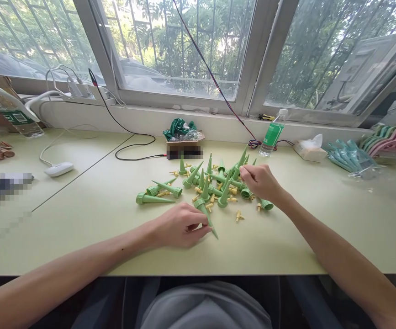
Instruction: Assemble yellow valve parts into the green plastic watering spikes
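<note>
My left hand (187, 226) is closed round a green plant watering spike (203, 209), its ribbed cap end pointing away and its tip toward me, low over the table. Over the right side of the pile, my right hand (261, 183) has its fingers curled together; what is in them, if anything, is hidden. Beside its fingertips stands another green spike (240, 162). Several more spikes lie or stand in a heap, mixed with small yellow T-shaped valves. One yellow valve (239, 216) lies apart, nearer to me, and a green spike (155, 199) lies at the heap's left.
Behind the heap is a small box (184, 144) holding green and clear plastic. A water bottle (273, 133), a tissue box (309, 150) and plastic hangers (386, 141) stand along the back right. A white mouse (59, 169) and a black cable (118, 125) are at left.
</note>
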Demonstrator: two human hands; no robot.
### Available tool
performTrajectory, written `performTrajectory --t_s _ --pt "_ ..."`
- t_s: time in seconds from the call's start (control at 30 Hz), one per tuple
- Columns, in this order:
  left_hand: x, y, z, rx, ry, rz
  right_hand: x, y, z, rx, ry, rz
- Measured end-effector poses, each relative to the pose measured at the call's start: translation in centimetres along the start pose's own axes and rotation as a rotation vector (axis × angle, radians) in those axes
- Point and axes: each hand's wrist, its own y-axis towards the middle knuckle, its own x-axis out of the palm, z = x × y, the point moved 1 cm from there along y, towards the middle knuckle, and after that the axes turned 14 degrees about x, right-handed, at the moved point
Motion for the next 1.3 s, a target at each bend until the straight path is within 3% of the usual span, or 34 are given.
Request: performTrajectory --t_s 0.1,0.17,0.23,0.3,0.43,0.57,1.07,1.2,1.3 --pt "-0.2 -0.1 -0.3 0.011 0.057 0.059 0.2 0.2 0.3 0.007 -0.063 -0.041" --pt "-0.5 -0.1 -0.7 -0.026 0.129 0.176 0.5 0.1 0.4 -0.010 -0.077 -0.035" --pt "-0.9 -0.1 -1.2 -0.132 0.221 0.300 0.7 0.0 0.3 -0.024 -0.080 -0.027" --pt "-1.2 -0.1 -1.7 -0.273 0.306 0.333 0.7 0.0 0.2 -0.034 -0.078 -0.008" --pt "-1.5 -0.1 -2.6 -0.442 0.364 0.126 0.8 -0.1 0.2 -0.061 -0.075 0.040" --pt "-1.3 -0.2 -2.8 -0.459 0.368 0.016 1.1 -0.3 0.2 -0.072 -0.076 0.050" --pt "-1.3 -0.3 -2.9 -0.478 0.363 0.009 1.8 -0.7 -0.4 -0.107 -0.071 0.075" --pt "-1.6 -0.3 -2.8 -0.492 0.351 0.022 1.9 -0.9 -0.7 -0.150 -0.030 0.161" --pt "-1.8 -0.3 -2.5 -0.453 0.371 0.096 1.7 -1.1 -1.0 -0.210 0.022 0.292"
